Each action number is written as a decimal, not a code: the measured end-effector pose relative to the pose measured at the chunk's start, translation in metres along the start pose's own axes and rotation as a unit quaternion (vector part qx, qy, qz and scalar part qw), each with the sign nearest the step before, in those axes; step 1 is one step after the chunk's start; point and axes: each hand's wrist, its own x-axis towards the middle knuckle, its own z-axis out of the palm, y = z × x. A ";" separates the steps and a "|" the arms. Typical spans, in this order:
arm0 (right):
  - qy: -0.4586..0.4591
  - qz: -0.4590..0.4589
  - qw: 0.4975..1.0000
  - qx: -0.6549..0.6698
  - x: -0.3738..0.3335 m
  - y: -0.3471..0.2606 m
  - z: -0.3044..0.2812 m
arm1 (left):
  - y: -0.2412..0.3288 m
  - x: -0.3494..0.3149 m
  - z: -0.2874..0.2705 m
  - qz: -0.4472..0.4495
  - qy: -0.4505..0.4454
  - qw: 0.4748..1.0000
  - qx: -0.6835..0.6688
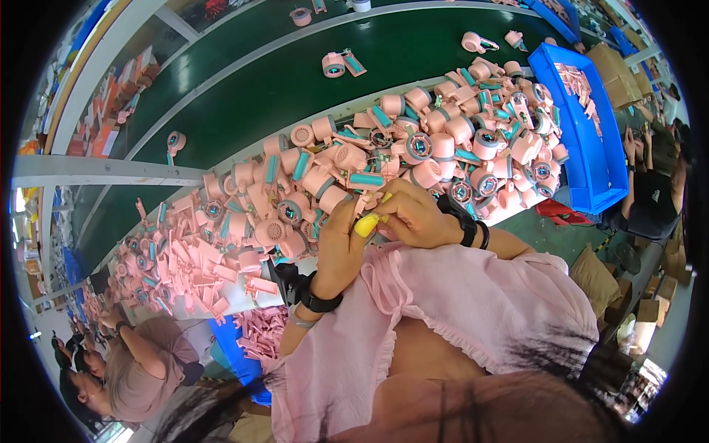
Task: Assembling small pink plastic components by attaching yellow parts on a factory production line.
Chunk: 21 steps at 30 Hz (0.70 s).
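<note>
My left hand (341, 247) and my right hand (419, 215) meet in front of my chest, at the near edge of a heaped pile of pink fan-like units (351, 156). Both have their fingers pinched together. A yellow finger cover (365, 224) sits on my left thumb, and a bit of yellow shows at my right fingertips. Whatever lies between the fingers is small and mostly hidden. The units have round grilled housings, some with a dark ring and circuitry inside, and teal cylinders (366, 179) attached.
A green conveyor belt (244, 81) runs behind the pile, carrying a few loose units. To the right stands a blue bin (587, 173) with pink parts. Pink pieces (262, 332) fill another container at lower left. A co-worker (144, 362) sits at left; another person (653, 192) is at right.
</note>
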 end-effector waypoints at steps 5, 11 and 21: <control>0.010 -0.007 1.000 -0.012 0.003 -0.001 0.002 | 0.001 -0.002 -0.002 -0.043 -0.008 0.999 0.015; 0.012 -0.018 0.999 -0.025 0.002 0.002 0.004 | -0.003 -0.003 0.000 -0.073 -0.001 0.997 -0.027; 0.001 -0.013 1.000 -0.027 -0.001 0.001 0.006 | -0.013 -0.012 0.002 -0.132 -0.003 0.980 -0.149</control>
